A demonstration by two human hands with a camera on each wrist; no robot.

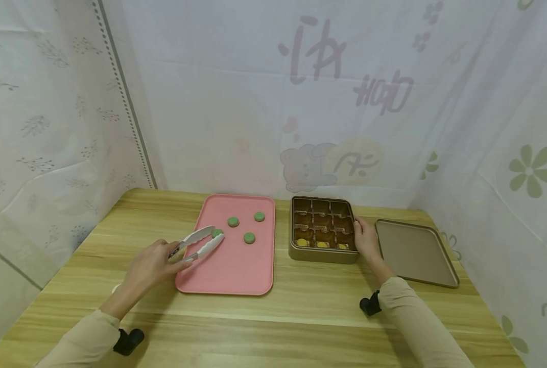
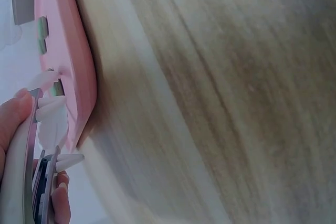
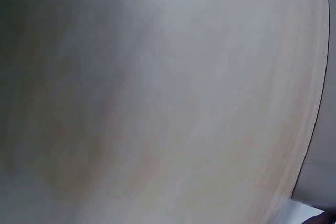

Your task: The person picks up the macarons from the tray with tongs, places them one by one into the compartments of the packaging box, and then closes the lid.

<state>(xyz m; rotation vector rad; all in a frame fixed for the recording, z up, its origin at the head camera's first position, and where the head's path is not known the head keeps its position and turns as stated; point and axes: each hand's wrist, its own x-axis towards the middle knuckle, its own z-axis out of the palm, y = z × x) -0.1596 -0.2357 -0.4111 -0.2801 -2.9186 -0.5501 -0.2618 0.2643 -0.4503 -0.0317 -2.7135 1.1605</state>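
Observation:
My left hand (image 1: pixel 151 266) grips a pair of metal tongs with white tips (image 1: pixel 209 247), which stand spread around a green round cookie-like piece (image 1: pixel 216 233) on the pink tray (image 1: pixel 227 276). Whether the tips touch it, I cannot tell. In the left wrist view the tongs (image 2: pixel 21 156) lie between thumb and fingers over the tray's edge. My right hand (image 1: pixel 367 239) holds the right side of a square gold-brown tin (image 1: pixel 324 255). Its brown divided insert (image 1: pixel 321 221) has a yellow piece (image 1: pixel 302 243) in each front compartment; no pieces show in the other compartments.
Other green pieces (image 1: pixel 249 238) lie on the tray, right of the tongs. The tin's flat lid (image 1: pixel 418 253) rests on the wooden table (image 1: pixel 264 332) to the right of the tin. A printed curtain (image 1: pixel 218 102) hangs behind the table.

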